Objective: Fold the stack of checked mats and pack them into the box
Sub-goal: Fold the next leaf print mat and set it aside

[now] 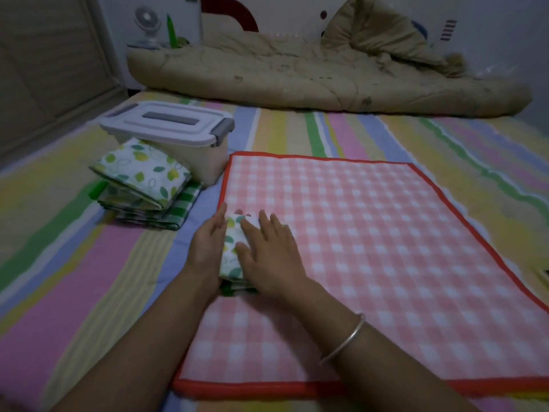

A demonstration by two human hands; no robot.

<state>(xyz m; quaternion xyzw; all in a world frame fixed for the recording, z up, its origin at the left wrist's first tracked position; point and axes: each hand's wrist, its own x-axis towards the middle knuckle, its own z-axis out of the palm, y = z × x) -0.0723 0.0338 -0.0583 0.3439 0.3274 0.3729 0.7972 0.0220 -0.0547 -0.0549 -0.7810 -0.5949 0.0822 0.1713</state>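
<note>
— Toward the far-left corner of the bed [74, 278]?
— A pale box [166, 126], lid on, grey latches at the ends. Just in front, a stack of folded mats [142, 179], leaf print on top and green checks beneath; leans against the box's front wall.
— And the left hand [208, 245]?
— Open, fingers straight; rests edge-on against the left side of a small folded mat [233, 248].
— The right hand [267, 257]?
— Also open, fingers spread; presses flat on top of that same folded mat.
— Beneath it?
— A pink checked mat [371, 233] with a red border, spread flat over the middle and near-right part of the bed. Carries the folded mat at its left edge.
— Further right?
— A silver bangle [344, 340] on the right wrist. Along the bed's far edge, a rumpled beige quilt [297, 72].
</note>
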